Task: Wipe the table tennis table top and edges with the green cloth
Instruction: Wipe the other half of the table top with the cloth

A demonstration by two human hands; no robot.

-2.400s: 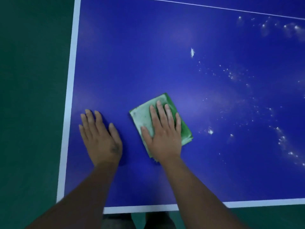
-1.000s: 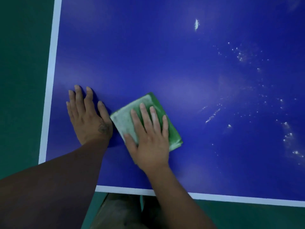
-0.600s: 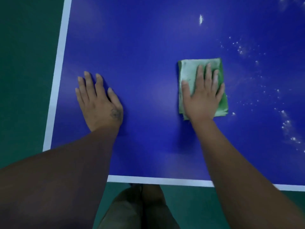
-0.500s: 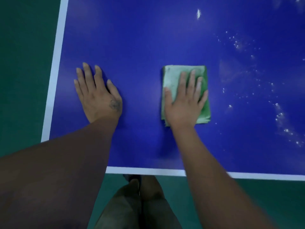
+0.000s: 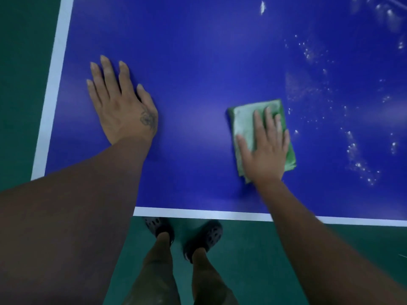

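Both hands lie flat, fingers straight, right (image 5: 265,150) pressing cloth (image 5: 248,122); it could smear white specks (image 5: 354,150) across the table (image 5: 198,62).

right hand (image 5: 265,155) and green cloth (image 5: 244,122) slid rightward from beside left hand (image 5: 121,106), now well apart

Your folded green cloth (image 5: 245,125) lies flat on the blue white-edged table tennis table (image 5: 198,62), near-right; white specks (image 5: 357,165) further right.
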